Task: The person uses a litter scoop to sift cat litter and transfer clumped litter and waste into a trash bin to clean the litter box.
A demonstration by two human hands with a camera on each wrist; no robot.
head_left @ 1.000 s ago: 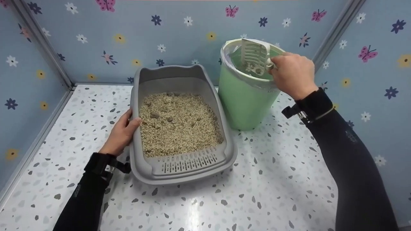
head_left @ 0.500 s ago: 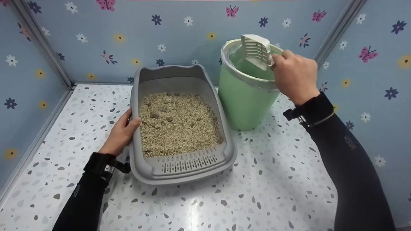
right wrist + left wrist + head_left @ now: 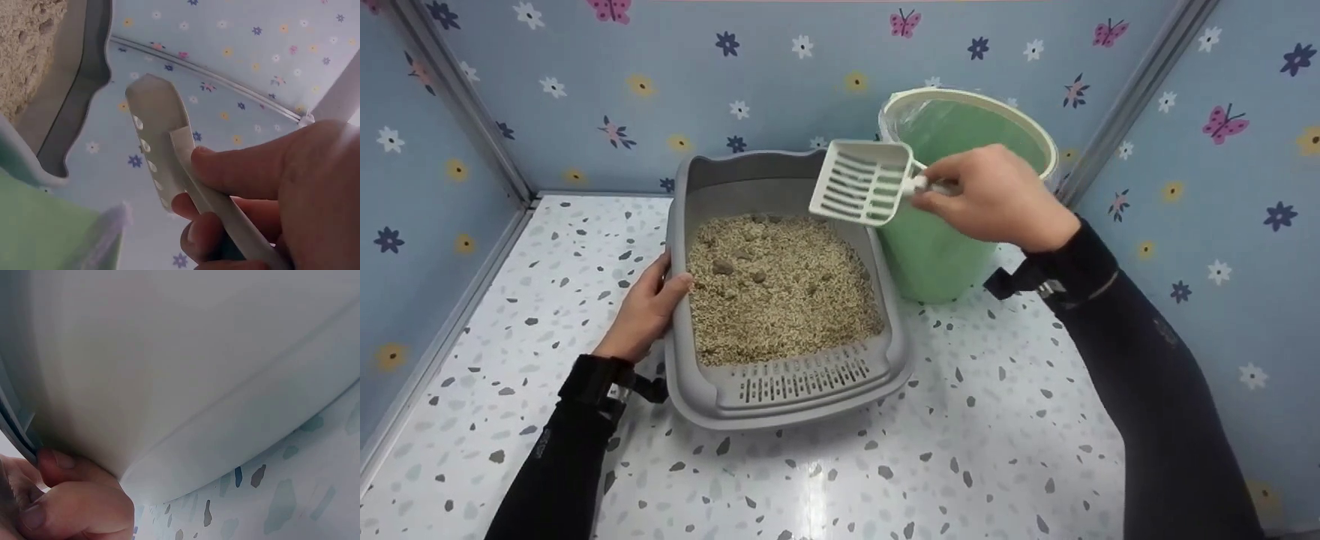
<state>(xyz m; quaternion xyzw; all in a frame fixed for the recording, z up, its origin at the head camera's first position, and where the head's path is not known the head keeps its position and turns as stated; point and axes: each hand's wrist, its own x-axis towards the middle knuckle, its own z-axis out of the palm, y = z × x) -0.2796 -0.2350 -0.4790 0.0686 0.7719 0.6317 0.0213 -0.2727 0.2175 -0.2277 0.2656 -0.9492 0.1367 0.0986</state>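
In the head view a grey litter box (image 3: 802,412) stands on the floor, holding tan litter (image 3: 787,300) with several darker clumps. My left hand (image 3: 639,319) grips its left rim, thumb on top; the left wrist view shows curled fingers (image 3: 84,506) under the edge, against the outer wall (image 3: 169,360). With my right hand (image 3: 997,196) I hold a white slotted litter scoop (image 3: 894,155) by its handle, thumb and fingers round it. The scoop is over the box's back right rim, in front of the bin. No clump shows on it.
Right of the box, close beside it, stands a green bin (image 3: 934,262) with a clear plastic liner (image 3: 901,120) over its rim. Flower-patterned walls (image 3: 772,75) enclose the back and both sides. The speckled floor (image 3: 975,450) extends in front.
My right hand has brought the scoop out of the bin's mouth, left and down toward the litter box, turning it flatter. Bits seen on the scoop earlier are gone. My left hand stays put.
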